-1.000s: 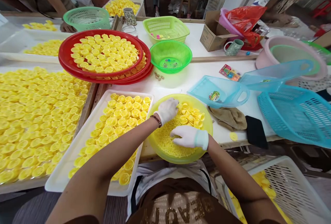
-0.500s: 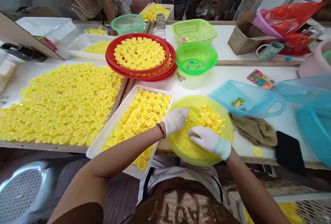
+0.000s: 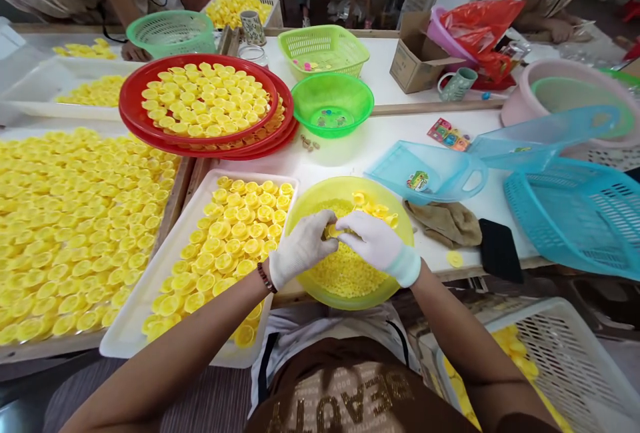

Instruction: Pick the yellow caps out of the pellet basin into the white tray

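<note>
My left hand [image 3: 304, 244] and my right hand [image 3: 377, 246], both in white gloves, meet above a translucent yellow bowl [image 3: 350, 302]. Their fingertips close around a small yellow cup [image 3: 334, 229], mostly hidden by the fingers. Below them, small yellow beads [image 3: 345, 278] fill much of the bowl. Loose yellow cups [image 3: 374, 208] lie on its far side, partly behind my right hand. Left of the bowl, a white tray [image 3: 123, 326] holds many yellow cups [image 3: 220, 229], reaching under my left forearm.
Stacked red trays [image 3: 131, 113] of cups stand behind the white tray, with a green bowl [image 3: 333, 123] beside them. At right are a blue scoop [image 3: 400, 170], a brown cloth [image 3: 445, 223], a black flat object [image 3: 500, 250] and a blue basket [image 3: 560, 213]. Other people sit across the table.
My left hand has risen out of the beads and come to my right hand, fingertips together over the bowl. The view has turned to the right.
</note>
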`<action>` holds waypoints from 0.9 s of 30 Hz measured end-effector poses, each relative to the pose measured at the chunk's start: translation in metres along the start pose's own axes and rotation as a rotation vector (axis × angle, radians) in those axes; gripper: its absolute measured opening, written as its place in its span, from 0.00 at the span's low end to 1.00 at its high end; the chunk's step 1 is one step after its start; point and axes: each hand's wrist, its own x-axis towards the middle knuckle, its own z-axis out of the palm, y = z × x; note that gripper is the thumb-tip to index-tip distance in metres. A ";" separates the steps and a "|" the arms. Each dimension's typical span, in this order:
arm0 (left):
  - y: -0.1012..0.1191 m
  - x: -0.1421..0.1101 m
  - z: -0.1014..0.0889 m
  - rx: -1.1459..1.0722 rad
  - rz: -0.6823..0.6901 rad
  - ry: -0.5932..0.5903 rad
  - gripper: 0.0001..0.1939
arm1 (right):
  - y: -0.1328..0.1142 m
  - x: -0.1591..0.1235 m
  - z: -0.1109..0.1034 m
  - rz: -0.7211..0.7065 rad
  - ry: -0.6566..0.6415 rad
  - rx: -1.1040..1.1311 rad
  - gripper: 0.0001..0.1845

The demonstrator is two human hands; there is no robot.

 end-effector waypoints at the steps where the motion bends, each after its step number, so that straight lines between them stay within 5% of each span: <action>1: 0.001 -0.001 0.002 0.003 0.003 0.005 0.11 | -0.001 0.002 0.001 -0.002 0.005 0.005 0.09; 18: 0.003 -0.015 -0.002 -0.111 -0.028 0.042 0.13 | -0.005 -0.014 -0.006 0.123 0.107 0.013 0.06; 23: 0.000 -0.024 -0.015 0.025 -0.035 0.078 0.12 | 0.000 -0.017 0.001 0.119 -0.131 -0.060 0.10; 27: -0.017 -0.040 -0.058 0.190 -0.129 0.174 0.11 | 0.012 -0.029 0.015 0.183 -0.329 -0.128 0.10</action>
